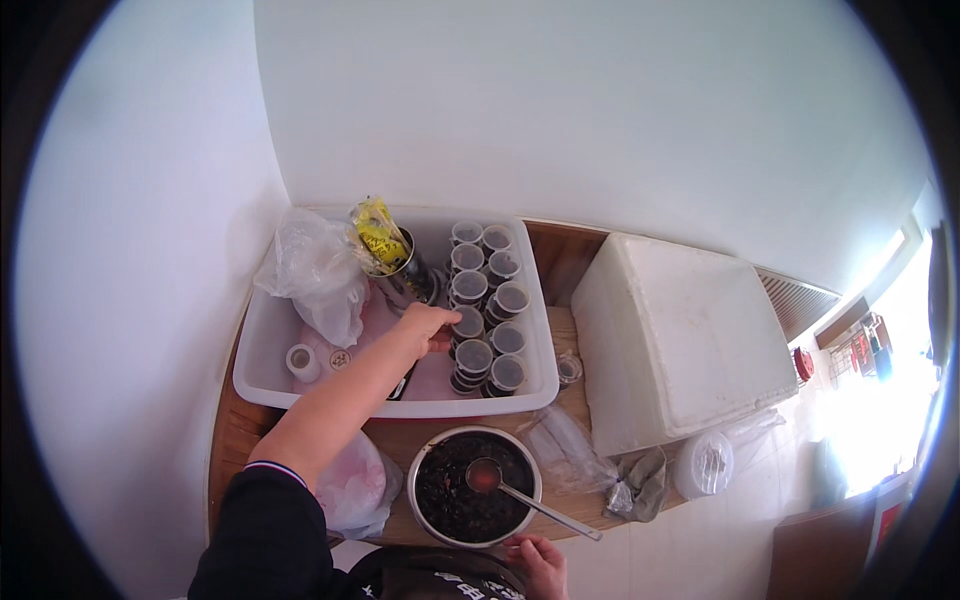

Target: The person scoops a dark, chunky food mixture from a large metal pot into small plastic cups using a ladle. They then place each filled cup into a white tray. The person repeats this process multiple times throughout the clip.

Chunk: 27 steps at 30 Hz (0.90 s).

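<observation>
My left hand reaches into a white plastic tub, its fingertips at the side of a small lidded cup with dark contents. Whether they grip it cannot be told. Several such cups stand stacked in two rows along the tub's right side. My right hand is by the near rim of a steel bowl of dark food in liquid; its fingers are curled, and what they hold, if anything, cannot be made out. A metal ladle rests in the bowl, its handle over the right rim.
In the tub are a clear plastic bag, a can with a yellow packet and a white roll. A large white foam box stands at the right. Near it lie plastic sleeves, a grey cloth and stacked clear lids.
</observation>
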Available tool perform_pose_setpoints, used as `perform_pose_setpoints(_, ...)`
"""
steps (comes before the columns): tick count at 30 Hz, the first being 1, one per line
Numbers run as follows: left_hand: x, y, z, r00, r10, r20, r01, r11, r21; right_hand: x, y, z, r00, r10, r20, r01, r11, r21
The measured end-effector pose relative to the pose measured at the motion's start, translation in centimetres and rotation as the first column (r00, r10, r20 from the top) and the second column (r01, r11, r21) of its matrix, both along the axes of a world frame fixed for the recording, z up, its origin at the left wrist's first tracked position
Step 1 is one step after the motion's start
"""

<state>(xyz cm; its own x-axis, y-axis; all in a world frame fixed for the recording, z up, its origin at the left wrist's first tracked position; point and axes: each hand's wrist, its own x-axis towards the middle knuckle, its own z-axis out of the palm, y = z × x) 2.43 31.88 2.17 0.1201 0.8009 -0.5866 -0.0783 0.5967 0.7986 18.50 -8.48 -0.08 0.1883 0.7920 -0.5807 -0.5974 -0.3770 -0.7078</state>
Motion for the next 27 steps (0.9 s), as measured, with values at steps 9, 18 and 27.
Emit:
perform_pose_setpoints(9, -5.2, -7.2, 6.4, 0.964, -0.088, 0.250, 0.058, 0.990, 0.125, 0.2, 4.0, 3.2, 0.950, 0.156, 0.269, -0.167, 0.986, 0.018)
perform_pose_setpoints(18, -2.5, -25.1, 5.1, 0.945, 0.003, 0.327, -0.012, 1.000, 0.025, -4.6, 11.7, 5.7, 0.991, 0.057, 0.125, -0.085, 0.970, 0.226)
perform_pose_setpoints(27, -3.1, -27.9, 0.1, 0.986, 0.007, 0.166, -0.014, 0.999, 0.043, -5.7, 9.4, 2.4, 0.952, 0.102, 0.288, -0.132, 0.987, 0.088)
